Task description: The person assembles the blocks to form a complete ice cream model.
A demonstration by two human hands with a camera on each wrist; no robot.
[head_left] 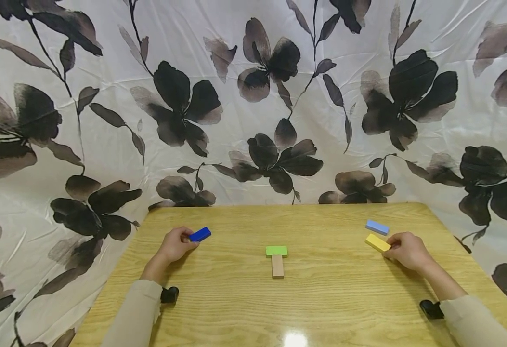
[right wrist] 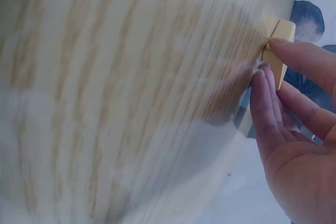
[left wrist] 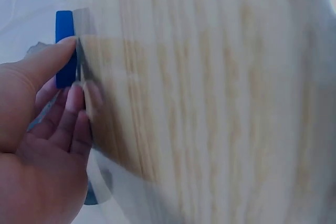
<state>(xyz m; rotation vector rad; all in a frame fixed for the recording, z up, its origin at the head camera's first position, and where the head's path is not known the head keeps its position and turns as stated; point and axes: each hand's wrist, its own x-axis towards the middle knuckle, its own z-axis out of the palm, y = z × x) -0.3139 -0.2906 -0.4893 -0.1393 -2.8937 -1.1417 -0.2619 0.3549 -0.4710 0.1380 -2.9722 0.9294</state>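
At the left of the table, my left hand (head_left: 178,245) pinches a dark blue block (head_left: 200,234) by its near end; in the left wrist view the thumb lies across the blue block (left wrist: 65,61). Over on the right, my right hand (head_left: 409,250) pinches a yellow block (head_left: 377,243) between thumb and fingers, and the yellow block (right wrist: 281,32) also shows in the right wrist view. A light blue block (head_left: 377,227) lies just behind the yellow one. Mid-table, a green block (head_left: 277,251) lies crosswise at the far end of a plain wooden block (head_left: 277,267), forming a T.
The wood-grain table (head_left: 236,313) spans the space before me, its far edge against a white cloth (head_left: 218,29) with dark flowers. Black wrist cameras sit on both wrists, below the hands. A light glare shows near the table's front.
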